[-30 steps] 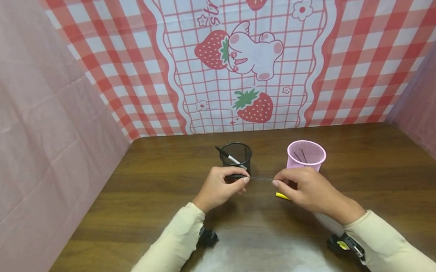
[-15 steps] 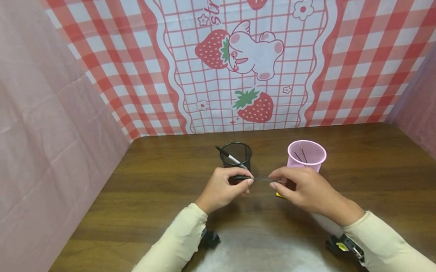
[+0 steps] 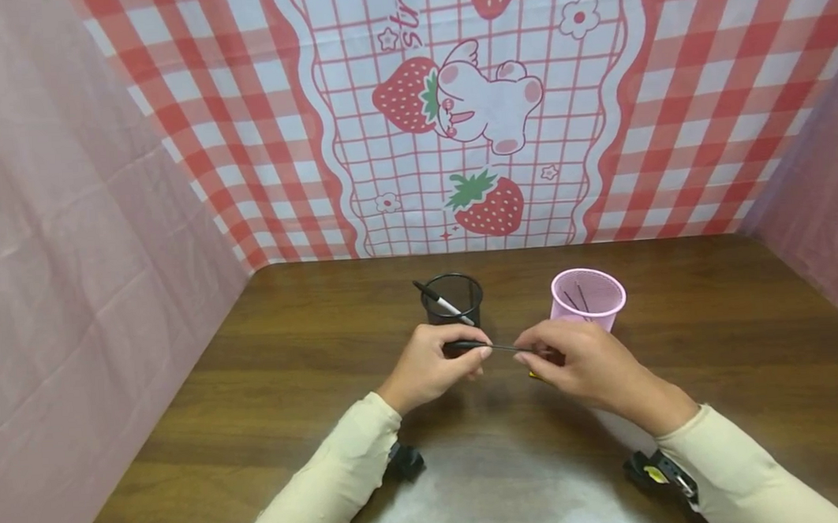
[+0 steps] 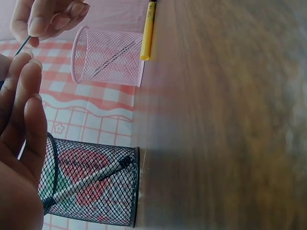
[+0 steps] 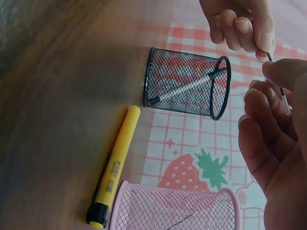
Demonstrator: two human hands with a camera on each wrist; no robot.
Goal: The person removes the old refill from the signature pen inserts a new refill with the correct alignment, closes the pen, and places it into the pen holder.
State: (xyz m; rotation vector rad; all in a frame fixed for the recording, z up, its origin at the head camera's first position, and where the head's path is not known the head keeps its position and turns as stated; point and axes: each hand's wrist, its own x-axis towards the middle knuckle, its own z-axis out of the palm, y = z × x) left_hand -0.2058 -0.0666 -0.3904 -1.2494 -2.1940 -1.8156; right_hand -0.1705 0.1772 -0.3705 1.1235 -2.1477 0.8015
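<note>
My left hand (image 3: 427, 364) pinches a slim black piece (image 3: 464, 344) that looks like a pen barrel. A thin dark pen refill (image 3: 503, 348) runs from it to my right hand (image 3: 588, 363), whose thumb and fingers pinch it. In the right wrist view the pale, clear-looking end of the refill (image 5: 286, 105) sticks out past the right fingers. How the refill and the black piece meet is hidden by the left fingertips. Beyond the left hand stands a black mesh pen cup (image 3: 451, 275) with a white and black pen (image 3: 450, 303) leaning in it.
Behind the right hand is a pink mesh cup (image 3: 587, 272) holding two thin black sticks (image 3: 583, 296). A yellow marker (image 5: 120, 153) with a black end lies on the wooden table (image 3: 289, 363), mostly covered by the right hand in the head view. A checked cloth (image 3: 277, 127) hangs behind.
My hands have come slightly closer together: the left moved right, the right a little left. Less of the refill shows between them. The right hand now covers more of the yellow marker.
</note>
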